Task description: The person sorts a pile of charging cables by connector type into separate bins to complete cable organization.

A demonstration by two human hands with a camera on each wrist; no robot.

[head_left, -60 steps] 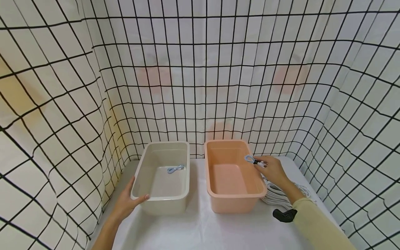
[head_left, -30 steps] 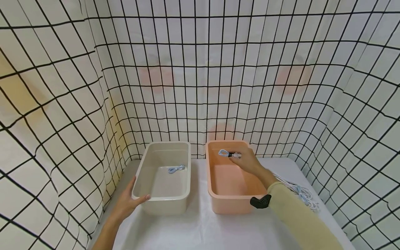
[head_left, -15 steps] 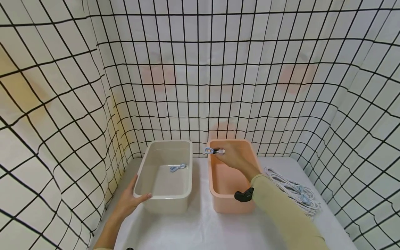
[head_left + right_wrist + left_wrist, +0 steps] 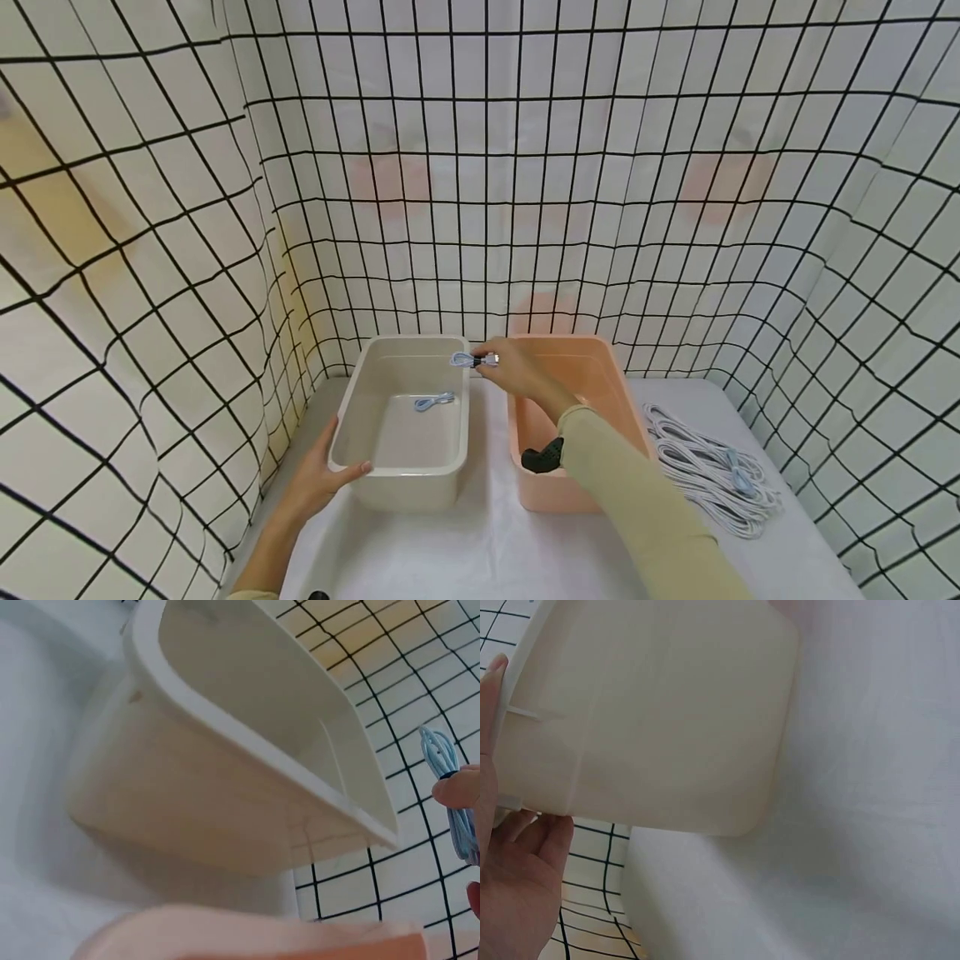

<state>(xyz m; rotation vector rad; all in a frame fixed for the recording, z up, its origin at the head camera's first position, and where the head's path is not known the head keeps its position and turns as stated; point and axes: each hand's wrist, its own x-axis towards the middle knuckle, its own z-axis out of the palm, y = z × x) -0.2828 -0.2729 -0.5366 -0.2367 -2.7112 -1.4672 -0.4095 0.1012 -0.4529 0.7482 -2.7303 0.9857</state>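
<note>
My right hand [image 4: 517,371] pinches a coiled light-blue USB cable [image 4: 463,360] with a black tie, over the right rim of the cream plastic bin [image 4: 408,492]. In the right wrist view, thumb and fingers hold this cable bundle [image 4: 442,754] above and beyond the bin's rim. A similar light-blue cable [image 4: 433,402] lies on the cream bin's floor. At the bin's near left corner, my left hand [image 4: 318,483] grips the rim; the left wrist view shows its fingers [image 4: 556,840] under the lip.
A peach bin [image 4: 558,493] stands to the right, partly covered by my right forearm. Beyond it, a heap of white cables [image 4: 697,467] with a light-blue cable [image 4: 738,473] on top lies on the white tabletop [image 4: 480,558]. Black grid netting [image 4: 487,204] encloses the back and sides.
My right hand has carried the coiled cable leftward from the peach bin's right side, across that bin, to the cream bin's right rim. My left hand keeps its grip on the cream bin.
</note>
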